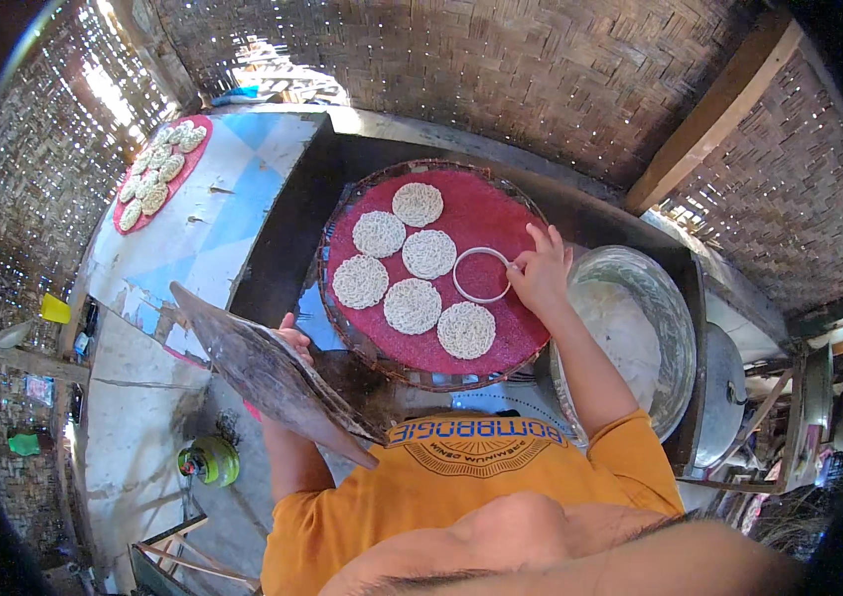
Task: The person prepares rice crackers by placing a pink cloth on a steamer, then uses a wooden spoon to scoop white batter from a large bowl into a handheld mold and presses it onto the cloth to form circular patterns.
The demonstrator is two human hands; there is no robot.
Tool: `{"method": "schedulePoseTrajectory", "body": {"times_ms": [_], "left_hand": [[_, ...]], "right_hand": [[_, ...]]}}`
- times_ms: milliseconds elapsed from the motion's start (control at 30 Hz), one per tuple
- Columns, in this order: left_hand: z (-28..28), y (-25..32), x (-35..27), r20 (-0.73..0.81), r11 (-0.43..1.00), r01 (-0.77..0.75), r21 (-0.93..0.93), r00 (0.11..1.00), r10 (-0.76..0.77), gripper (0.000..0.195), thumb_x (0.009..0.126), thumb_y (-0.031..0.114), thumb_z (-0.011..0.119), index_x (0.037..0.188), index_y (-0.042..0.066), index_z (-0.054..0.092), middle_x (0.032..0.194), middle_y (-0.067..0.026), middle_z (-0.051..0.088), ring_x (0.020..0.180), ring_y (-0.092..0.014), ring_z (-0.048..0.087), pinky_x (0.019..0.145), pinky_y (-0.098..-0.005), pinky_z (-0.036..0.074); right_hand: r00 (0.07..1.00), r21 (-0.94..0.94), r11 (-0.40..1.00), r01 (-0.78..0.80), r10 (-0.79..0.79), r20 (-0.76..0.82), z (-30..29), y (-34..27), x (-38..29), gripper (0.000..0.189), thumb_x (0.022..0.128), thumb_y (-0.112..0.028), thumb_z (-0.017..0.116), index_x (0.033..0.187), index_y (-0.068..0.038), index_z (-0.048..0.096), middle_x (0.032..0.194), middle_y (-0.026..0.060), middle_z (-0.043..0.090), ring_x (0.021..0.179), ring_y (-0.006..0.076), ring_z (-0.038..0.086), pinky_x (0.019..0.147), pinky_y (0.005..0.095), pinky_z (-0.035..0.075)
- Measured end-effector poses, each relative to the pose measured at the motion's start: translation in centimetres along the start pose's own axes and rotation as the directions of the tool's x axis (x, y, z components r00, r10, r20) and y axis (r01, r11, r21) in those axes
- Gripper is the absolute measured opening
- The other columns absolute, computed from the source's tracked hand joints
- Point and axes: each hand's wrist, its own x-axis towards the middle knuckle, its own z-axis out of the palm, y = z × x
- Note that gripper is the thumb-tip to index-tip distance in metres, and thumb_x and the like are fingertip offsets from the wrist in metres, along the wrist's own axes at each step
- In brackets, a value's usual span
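Observation:
In my right hand point(543, 277) a thin white ring point(481, 301) is pinched by its right side, over a red round mat point(514, 212). Several lacy white rounds of strands point(412, 305) lie on that mat, left of the ring and below it. The mat covers a round woven tray point(326, 298) with a dark rim. My left hand point(293, 339) grips a long dark vessel or sheath with pointed ends point(265, 365), left of the tray. Much of the left hand is hidden behind it, and its material is unclear.
To the right stands a large metal basin point(678, 335) with white dough or paste point(619, 328), next to a metal pot lid point(719, 395). Several pale rounds point(157, 167) rest on another red mat atop the blue-and-white table point(243, 164). A green gas cylinder point(214, 460) is on the floor.

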Motion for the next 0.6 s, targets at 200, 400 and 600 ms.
{"method": "schedulePoseTrajectory", "body": {"times_ms": [200,400,600], "left_hand": [[1.0,1.2,-0.2,0.132,0.835,0.322,-0.445,0.946,-0.295,0.024,0.082,0.018,0.050,0.077,-0.006,0.048,0.076,-0.0194,0.051,0.053,-0.018,0.048,0.066,-0.0305,0.050],[-1.2,1.9,1.3,-0.145,0.854,0.476,-0.211,0.849,-0.509,0.018,0.081,0.012,0.049,0.077,-0.006,0.050,0.071,-0.0162,0.050,0.050,-0.017,0.046,0.062,-0.0304,0.048],[1.8,2.2,0.4,-0.260,0.888,0.419,-0.188,0.851,-0.457,0.011,0.079,0.002,0.047,0.077,-0.009,0.050,0.064,-0.0129,0.048,0.046,-0.018,0.043,0.043,-0.0284,0.040]], "right_hand": [[0.999,0.028,0.999,-0.025,0.026,-0.023,-0.6,0.7,-0.1,0.023,0.068,-0.031,0.064,0.068,-0.009,0.065,0.126,0.0122,0.042,0.124,0.0353,0.024,0.099,0.0557,0.019],[0.953,0.296,0.928,-0.228,0.274,-0.127,0.5,8.3,1.0,0.035,0.076,-0.031,0.061,0.093,-0.002,0.059,0.086,0.0120,0.062,0.075,0.0268,0.059,0.071,0.0379,0.046],[0.814,0.687,0.444,-0.575,0.229,0.533,0.6,10.3,-0.5,0.026,0.081,-0.027,0.058,0.099,-0.008,0.056,0.060,-0.0028,0.051,0.045,0.0051,0.043,0.037,0.0197,0.031]]}}
